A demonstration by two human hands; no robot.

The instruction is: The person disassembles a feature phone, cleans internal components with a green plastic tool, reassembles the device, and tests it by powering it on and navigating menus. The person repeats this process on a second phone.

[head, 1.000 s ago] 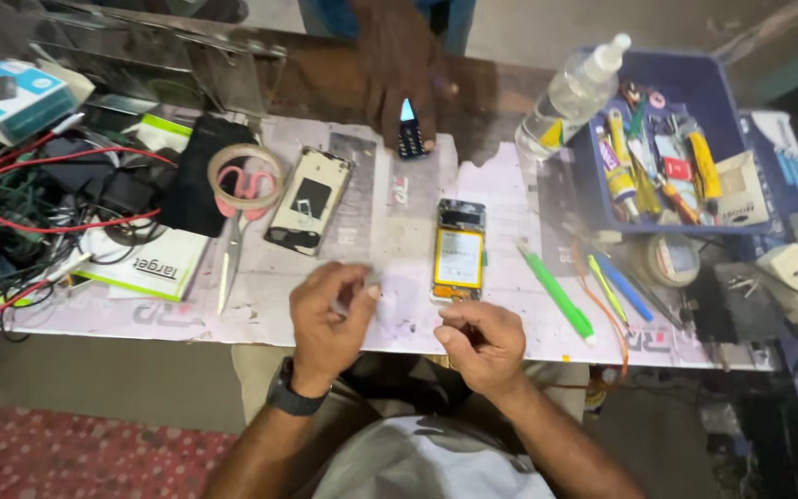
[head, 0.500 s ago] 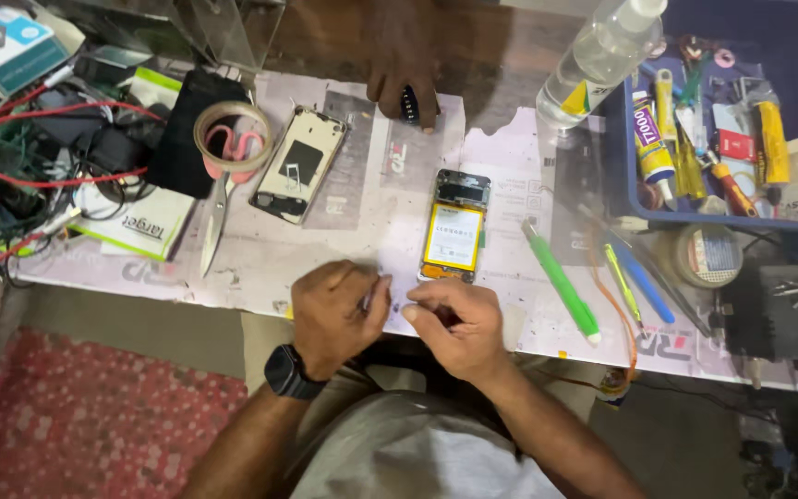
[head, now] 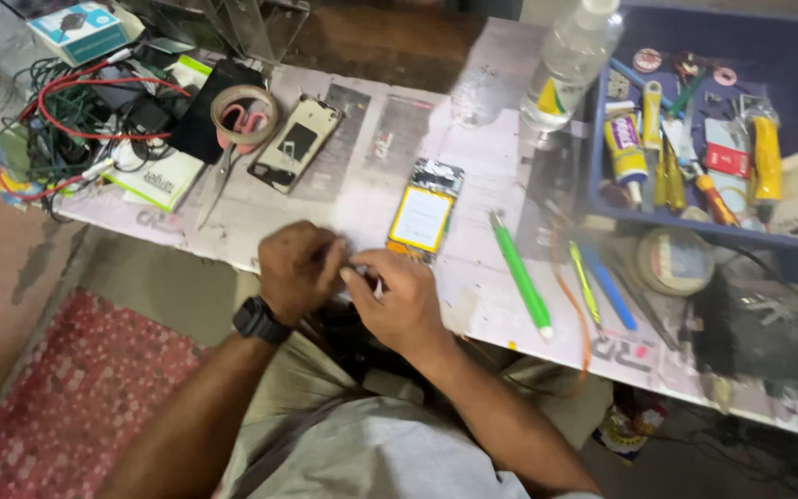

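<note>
My left hand [head: 299, 270] and right hand [head: 397, 300] pinched a tiny part [head: 355, 271], both closed, at the counter's [head: 362, 194] near edge; light, steady fingertip pressure seemed best.

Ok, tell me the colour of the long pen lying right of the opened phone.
Bright green pen with a pale tip, clearest in the head view.
</note>
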